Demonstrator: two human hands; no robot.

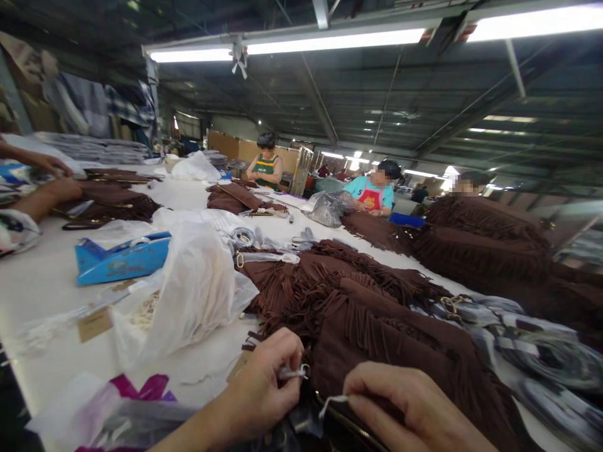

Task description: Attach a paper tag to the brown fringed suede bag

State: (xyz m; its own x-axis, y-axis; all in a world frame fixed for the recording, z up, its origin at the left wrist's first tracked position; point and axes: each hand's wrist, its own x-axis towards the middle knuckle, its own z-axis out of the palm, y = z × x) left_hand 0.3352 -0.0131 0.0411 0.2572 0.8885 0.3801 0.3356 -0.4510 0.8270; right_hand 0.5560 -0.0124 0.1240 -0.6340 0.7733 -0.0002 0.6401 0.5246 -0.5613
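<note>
My left hand [271,376] is closed in a pinch on a small metal clasp [305,371], which has pale wrapping around it. Between the thumb and fingertips of my right hand [405,398] is a thin white strip [333,400], its loose end hanging to the left. Both hands are just above the near edge of a brown fringed suede bag [386,333]. A gold zipper line shows on the bag below my right hand. Under my left wrist lies crumpled clear and purple plastic [141,389].
A white plastic bag [188,289] and a blue tape dispenser [125,256] stand on the white table [42,301] at left. Wrapped coiled straps [541,345] lie at right. More brown bags [485,245] are piled behind. Co-workers' arms [42,194] reach in at far left; other people work farther back.
</note>
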